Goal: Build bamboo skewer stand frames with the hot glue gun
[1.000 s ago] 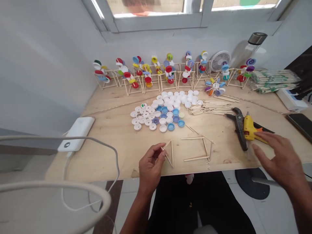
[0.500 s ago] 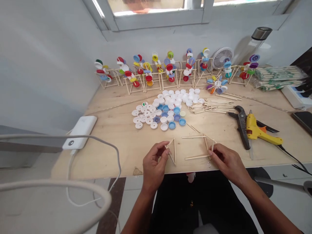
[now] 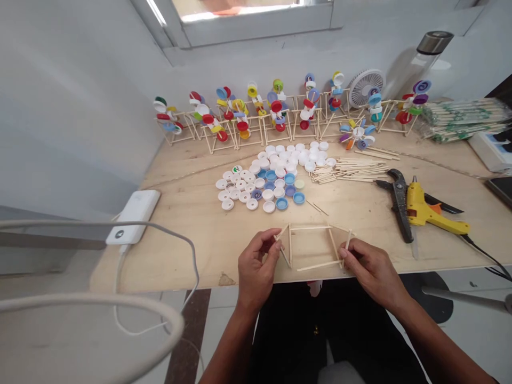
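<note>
Wooden frames [image 3: 290, 246], caps [image 3: 271, 175] beyond, glue gun [image 3: 416, 205] beside

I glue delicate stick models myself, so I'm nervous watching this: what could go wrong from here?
The left hand pinches the stick triangle while the right hand pinches the open stick frame; uneven pressure might twist a corner. The frame's lower stick ends free near the front edge of the table, so a bump could skew it. The glue gun's cord runs toward that edge; a snag might drag it.
</note>
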The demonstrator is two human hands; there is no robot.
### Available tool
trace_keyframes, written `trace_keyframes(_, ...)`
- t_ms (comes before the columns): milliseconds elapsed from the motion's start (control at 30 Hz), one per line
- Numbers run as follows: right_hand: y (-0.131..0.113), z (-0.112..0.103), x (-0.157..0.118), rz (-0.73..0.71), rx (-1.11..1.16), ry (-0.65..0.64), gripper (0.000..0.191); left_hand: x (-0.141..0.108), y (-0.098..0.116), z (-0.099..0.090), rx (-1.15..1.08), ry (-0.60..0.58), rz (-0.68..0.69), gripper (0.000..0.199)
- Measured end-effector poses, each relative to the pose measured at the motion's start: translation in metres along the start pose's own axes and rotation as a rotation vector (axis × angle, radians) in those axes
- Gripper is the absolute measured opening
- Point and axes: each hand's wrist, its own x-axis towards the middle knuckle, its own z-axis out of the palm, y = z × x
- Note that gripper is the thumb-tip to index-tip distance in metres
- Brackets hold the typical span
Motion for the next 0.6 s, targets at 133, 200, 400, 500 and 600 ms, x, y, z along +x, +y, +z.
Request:
trace_keyframes(133, 0.0006, 0.0036, 0.0027, 0.001, -0.002, -0.014, 0.034, -0.0001, 0.0009, 0.0001, -0.001, -0.011, -0.003, 0.023)
trace_keyframes(200, 0.0009, 0.005, 0.0038, -0.001, 0.001, -0.013, 0.034, -0.0002, 0.0017, 0.0002, -0.003, -0.017, -0.009, 0.023)
trace_keyframes(400, -0.0006, 0.0056, 0.0062, -0.007, -0.018, -0.003, 0.033, -0.0003, 0.0034, 0.0007, 0.009, -0.021, -0.004, 0.022)
trace_keyframes(500, -0.0013, 0.0052, 0.0069, -0.011, -0.03, -0.003, 0.032, -0.0001, 0.0028, 0.0007, 0.012, -0.026, 0.002, 0.022)
trace_keyframes(600, -0.0014, 0.0056, 0.007, -0.024, -0.041, 0.006, 0.032, 0.0, 0.0018, 0.0005, 0.013, -0.036, 0.01, 0.022)
